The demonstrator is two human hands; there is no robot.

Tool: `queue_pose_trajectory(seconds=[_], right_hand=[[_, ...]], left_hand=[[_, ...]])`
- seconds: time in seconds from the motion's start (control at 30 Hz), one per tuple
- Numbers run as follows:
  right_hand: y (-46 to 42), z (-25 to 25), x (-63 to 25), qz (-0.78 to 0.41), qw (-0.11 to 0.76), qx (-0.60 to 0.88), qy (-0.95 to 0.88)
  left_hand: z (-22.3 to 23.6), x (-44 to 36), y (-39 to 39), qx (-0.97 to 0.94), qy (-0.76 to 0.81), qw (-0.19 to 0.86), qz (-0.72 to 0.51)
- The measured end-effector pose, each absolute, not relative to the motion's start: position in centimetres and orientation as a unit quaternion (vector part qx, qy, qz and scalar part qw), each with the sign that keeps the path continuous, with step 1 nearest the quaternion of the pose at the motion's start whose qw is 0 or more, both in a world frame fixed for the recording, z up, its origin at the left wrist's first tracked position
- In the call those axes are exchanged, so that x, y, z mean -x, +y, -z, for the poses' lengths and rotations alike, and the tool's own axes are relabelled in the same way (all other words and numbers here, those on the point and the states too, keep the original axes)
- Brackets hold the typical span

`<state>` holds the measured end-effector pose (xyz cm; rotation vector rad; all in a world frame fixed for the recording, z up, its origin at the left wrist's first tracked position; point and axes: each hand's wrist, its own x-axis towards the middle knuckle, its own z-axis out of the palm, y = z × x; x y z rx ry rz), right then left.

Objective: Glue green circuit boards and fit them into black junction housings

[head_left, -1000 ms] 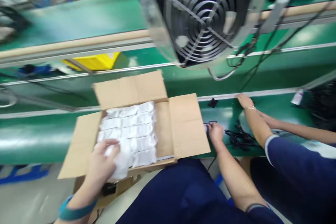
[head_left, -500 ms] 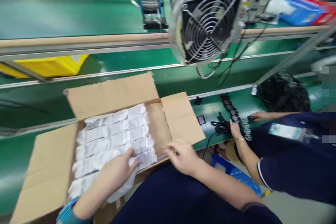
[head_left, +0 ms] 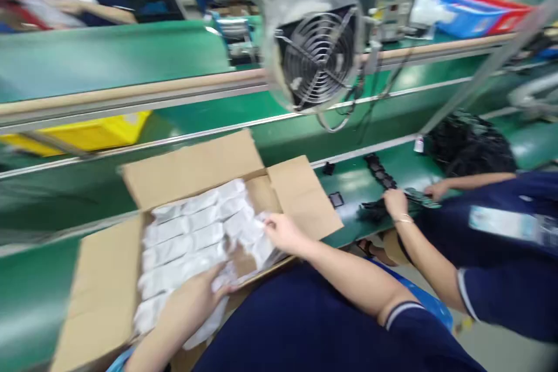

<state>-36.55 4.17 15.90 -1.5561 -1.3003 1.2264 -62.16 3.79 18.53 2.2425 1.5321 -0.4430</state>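
An open cardboard box (head_left: 104,279) lies across the green bench in front of me, packed with rows of white plastic packets (head_left: 192,229). My left hand (head_left: 198,296) is at the box's near edge, its fingers closed on a white packet. My right hand (head_left: 283,232) reaches into the box's right side and pinches a packet at the end of a row. A gap showing brown cardboard sits between the two hands.
A fan (head_left: 320,55) in a wire guard hangs over the green conveyor (head_left: 108,58). To the right a co-worker in dark blue handles black parts (head_left: 383,177); their hands (head_left: 396,202) rest on the bench. A yellow bin (head_left: 82,131) sits at the left.
My right hand has moved from the bench at the right into the box and taken hold of a packet. My left hand stays on packets at the near edge. The view has shifted.
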Motion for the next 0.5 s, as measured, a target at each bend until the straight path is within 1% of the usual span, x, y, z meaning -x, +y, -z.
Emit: queue_pose_trajectory(seconds=[0.1, 0.2, 0.27, 0.37, 0.43, 0.5], right_hand=[[6.6, -16.5, 34.7, -0.552, 0.392, 0.547, -0.493], [8.2, -17.3, 33.9, -0.59, 0.393, 0.514, -0.484], [8.6, -17.9, 33.7, -0.613, 0.398, 0.501, -0.464], [8.7, -18.3, 33.5, -0.642, 0.428, 0.484, -0.413], [8.6, -17.9, 33.7, -0.592, 0.422, 0.526, -0.44], [8.2, -17.2, 34.2, -0.496, 0.372, 0.597, -0.509]], left_hand=[[-19.4, 61.0, 4.4, -0.824, 0.503, 0.187, 0.179], [-20.0, 60.6, 5.6, -0.835, 0.489, 0.184, 0.176], [-20.6, 61.0, 6.3, -0.837, 0.491, 0.187, 0.151], [-21.9, 62.1, 7.3, -0.826, 0.517, 0.209, 0.081], [-22.8, 62.7, 7.9, -0.807, 0.54, 0.238, 0.024], [-23.4, 63.0, 8.3, -0.788, 0.557, 0.262, -0.019]])
